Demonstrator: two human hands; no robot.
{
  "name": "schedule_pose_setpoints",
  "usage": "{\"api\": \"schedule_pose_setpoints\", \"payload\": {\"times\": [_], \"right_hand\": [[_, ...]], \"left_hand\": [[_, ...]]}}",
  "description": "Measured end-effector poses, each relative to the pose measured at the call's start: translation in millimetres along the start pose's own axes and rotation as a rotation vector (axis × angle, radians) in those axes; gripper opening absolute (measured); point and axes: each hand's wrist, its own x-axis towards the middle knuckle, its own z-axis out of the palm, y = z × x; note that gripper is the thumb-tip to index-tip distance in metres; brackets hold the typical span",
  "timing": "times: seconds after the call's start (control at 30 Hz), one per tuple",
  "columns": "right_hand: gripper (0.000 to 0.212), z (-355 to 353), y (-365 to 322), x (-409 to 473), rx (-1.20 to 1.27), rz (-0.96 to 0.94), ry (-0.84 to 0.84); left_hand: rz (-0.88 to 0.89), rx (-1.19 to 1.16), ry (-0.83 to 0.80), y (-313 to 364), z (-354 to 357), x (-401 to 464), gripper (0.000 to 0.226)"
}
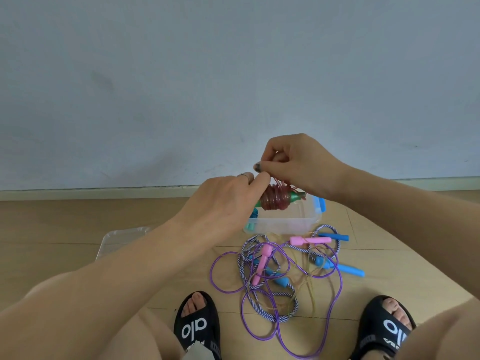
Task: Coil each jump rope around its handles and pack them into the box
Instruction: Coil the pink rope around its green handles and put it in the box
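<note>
My left hand (226, 203) grips a pair of green handles (296, 197) with a red rope (275, 198) coiled tightly round them, held above the clear plastic box (285, 220). My right hand (293, 162) pinches the loose end of the red rope just above the coil. On the floor below lie a purple rope with pink handles (309, 240), a blue-and-white braided rope (249, 258) with blue handles (350, 270), and a thin yellowish rope (309, 281), all tangled together. Something blue lies inside the box at its left end.
The box's clear lid (122, 240) lies on the wooden floor to the left. A grey wall with a skirting board stands just behind the box. My two feet in black slippers (197, 326) flank the rope pile.
</note>
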Motion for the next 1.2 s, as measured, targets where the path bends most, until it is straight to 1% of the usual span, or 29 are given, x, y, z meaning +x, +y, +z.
{"api": "schedule_pose_setpoints", "payload": {"times": [0.03,0.1,0.13,0.2,0.27,0.47,0.53,0.63,0.73,0.8,0.87,0.93,1.0,1.07,1.1,1.13,1.2], "right_hand": [[0.016,1.8,2.1,0.2,0.036,0.03,-0.009],[0.015,4.6,5.2,0.2,0.1,0.103,-0.033],[0.014,6.6,6.3,-0.3,0.108,0.141,-0.043],[0.011,11.1,8.3,-2.0,0.096,0.191,-0.04],[0.008,14.5,8.5,-4.3,0.077,0.216,-0.02],[0.016,17.5,1.3,-8.1,-0.014,0.196,-0.006],[0.017,20.0,1.2,-8.4,-0.058,0.194,0.003],[0.014,21.5,3.0,-9.1,-0.071,0.202,0.034],[0.009,21.5,6.1,-8.9,-0.045,0.174,0.107],[0.007,23.5,8.4,-8.2,-0.051,0.151,0.188],[0.004,26.7,9.3,-7.0,-0.084,0.113,0.255],[0.003,30.8,7.4,-6.7,-0.102,0.084,0.283],[0.004,34.4,5.0,-7.4,-0.098,0.05,0.291],[0.006,36.7,2.3,-7.9,-0.096,0.008,0.278],[0.007,37.3,1.0,-8.0,-0.104,-0.007,0.266],[0.008,37.8,0.1,-7.9,-0.12,-0.023,0.262],[0.009,38.9,-1.1,-8.4,-0.155,-0.066,0.289]], "left_hand": [[0.019,0.015,0.012,-1.3,-1.6,-0.1,0.051],[0.041,0.046,0.043,-3.0,-6.9,1.0,0.026],[0.045,0.064,0.072,-3.4,-8.2,2.1,0.021],[0.069,0.124,0.112,-2.2,-8.4,3.5,0.023],[0.077,0.157,0.131,-1.9,-7.1,4.5,0.02],[0.04,0.202,0.195,-4.8,-10.6,2.3,0.026],[0.043,0.199,0.21,-4.2,-10.2,0.5,0.029],[0.037,0.179,0.205,-2.0,-11.6,0.5,0.025],[0.066,0.106,0.137,-2.3,-13.2,1.8,0.022],[0.067,0.062,0.066,0.3,-13.8,1.5,0.029],[-0.017,-0.033,0.035,6.7,-14.8,-0.1,0.047],[-0.13,-0.142,0.051,11.8,-16.2,2.5,0.06],[-0.177,-0.095,0.025,12.5,-16.7,6.8,0.064],[-0.208,-0.068,-0.112,9.7,-17.0,9.4,0.062],[-0.238,-0.134,-0.187,7.6,-17.1,9.6,0.058],[-0.267,-0.254,-0.255,5.9,-17.6,9.5,0.052],[-0.299,-0.544,-0.323,4.2,-19.9,10.0,0.041]]}}
